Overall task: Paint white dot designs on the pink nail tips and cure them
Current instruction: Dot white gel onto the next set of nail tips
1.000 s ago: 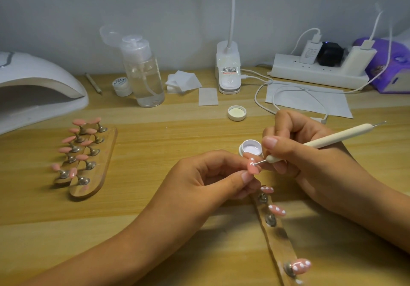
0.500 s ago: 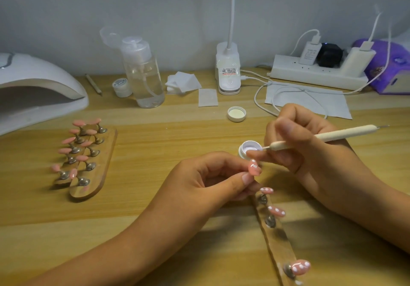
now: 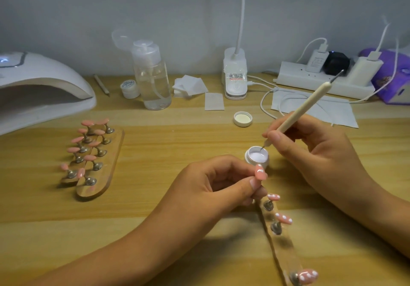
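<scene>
dotting tool [image 3: 304, 106] now steeper, tip at rim of paint pot [image 3: 255, 163], right hand [image 3: 315, 150] gripping it, left hand [image 3: 210, 188] pinching nail tip [image 3: 260, 173]

Left hand [image 3: 210, 186] and right hand [image 3: 315, 152] on bare forearms, fingernails short, rounded, plain

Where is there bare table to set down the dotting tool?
Bare wood lies between the wooden stand of plain pink nail tips and the left hand. Crowded: the back edge, around the clear pump bottle and white power strip.
</scene>
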Motion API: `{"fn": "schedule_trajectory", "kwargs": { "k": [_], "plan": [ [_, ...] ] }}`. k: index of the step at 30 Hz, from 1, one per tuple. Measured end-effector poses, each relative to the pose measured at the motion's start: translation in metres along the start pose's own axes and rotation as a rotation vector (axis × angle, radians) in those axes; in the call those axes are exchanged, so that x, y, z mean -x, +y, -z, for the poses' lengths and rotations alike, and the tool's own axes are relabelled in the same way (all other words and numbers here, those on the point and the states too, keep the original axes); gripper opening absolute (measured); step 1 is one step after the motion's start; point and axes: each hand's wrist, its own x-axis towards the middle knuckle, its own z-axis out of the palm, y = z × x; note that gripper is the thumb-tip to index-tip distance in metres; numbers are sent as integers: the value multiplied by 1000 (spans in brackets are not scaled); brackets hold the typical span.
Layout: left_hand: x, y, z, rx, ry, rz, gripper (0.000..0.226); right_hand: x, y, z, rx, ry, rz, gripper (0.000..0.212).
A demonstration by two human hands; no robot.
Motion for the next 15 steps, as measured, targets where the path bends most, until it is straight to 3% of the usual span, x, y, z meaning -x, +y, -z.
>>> {"fn": "schedule_trajectory", "kwargs": {
  "k": [4,15],
  "plan": [
    [0,0,0,15,2,3,9,0,1,-1,94,-55,70,11],
    [0,2,0,25,15,9,15,-2,2,-1,140,-89,49,7]
  ]
}}
